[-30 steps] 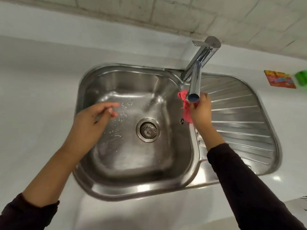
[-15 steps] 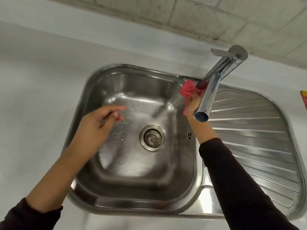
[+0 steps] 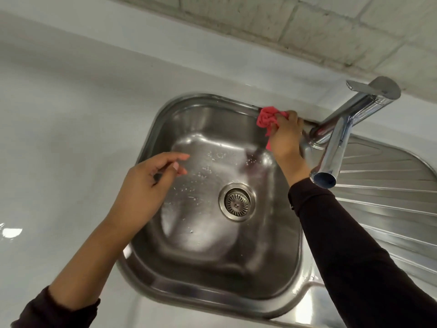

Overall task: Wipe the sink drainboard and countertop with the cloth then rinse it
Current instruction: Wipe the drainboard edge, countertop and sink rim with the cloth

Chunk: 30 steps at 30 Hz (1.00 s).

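Note:
My right hand [image 3: 287, 136] grips a crumpled pink cloth [image 3: 268, 118] and presses it against the back rim of the steel sink [image 3: 189, 292], just left of the tap's base. My left hand [image 3: 144, 185] hovers over the left side of the basin, fingers loosely apart and holding nothing. The ribbed drainboard [image 3: 383, 204] lies to the right of the basin. White countertop [image 3: 59, 138] surrounds the sink. Water droplets speckle the basin floor around the drain [image 3: 237, 201].
A chrome tap [image 3: 340, 138] rises from the back rim, its spout pointing toward me over the drainboard's left edge, close to my right forearm. No water runs from it. A rough block wall [image 3: 283, 24] runs behind the counter.
My right hand has carried the cloth from the basin's right edge under the spout up to the back rim beside the tap's base. My left hand has stayed over the basin. The view has shifted left.

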Tool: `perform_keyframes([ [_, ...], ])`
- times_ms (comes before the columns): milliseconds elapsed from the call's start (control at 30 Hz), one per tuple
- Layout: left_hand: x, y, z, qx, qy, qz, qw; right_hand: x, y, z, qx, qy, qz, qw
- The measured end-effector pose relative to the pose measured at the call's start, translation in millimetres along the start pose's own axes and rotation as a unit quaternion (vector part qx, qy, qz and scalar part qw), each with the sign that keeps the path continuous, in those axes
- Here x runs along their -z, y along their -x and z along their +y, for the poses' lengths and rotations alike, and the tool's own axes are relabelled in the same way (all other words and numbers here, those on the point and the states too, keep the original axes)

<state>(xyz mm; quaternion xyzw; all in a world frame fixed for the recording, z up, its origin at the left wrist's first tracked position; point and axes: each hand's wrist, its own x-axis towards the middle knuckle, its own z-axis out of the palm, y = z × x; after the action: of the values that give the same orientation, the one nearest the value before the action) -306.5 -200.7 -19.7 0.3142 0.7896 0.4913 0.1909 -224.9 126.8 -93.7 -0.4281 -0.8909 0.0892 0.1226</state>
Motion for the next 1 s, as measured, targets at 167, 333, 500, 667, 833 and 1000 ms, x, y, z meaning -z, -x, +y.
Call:
perform_keyframes([
  [167,5,4,-5,0.015,0.016,0.004,1.0,-8,-3,-29,0.04,-0.031,-0.014,0.999],
  [333,17,9,-14,0.027,0.014,0.017,0.999,-17,-3,-72,0.051,-0.095,-0.035,0.994],
  [500,32,17,-26,0.053,0.013,0.037,0.998,-30,12,-126,0.207,-0.081,-0.18,0.958],
  [667,51,21,-33,0.057,0.005,0.05,0.997,-24,42,-112,0.15,-0.172,-0.044,0.973],
  [833,67,21,-38,0.058,0.005,0.059,0.997,-6,15,-76,-0.034,-0.221,0.1,0.969],
  [1000,77,22,-45,0.067,0.006,0.058,0.996,-14,11,-110,-0.097,-0.224,0.014,0.97],
])
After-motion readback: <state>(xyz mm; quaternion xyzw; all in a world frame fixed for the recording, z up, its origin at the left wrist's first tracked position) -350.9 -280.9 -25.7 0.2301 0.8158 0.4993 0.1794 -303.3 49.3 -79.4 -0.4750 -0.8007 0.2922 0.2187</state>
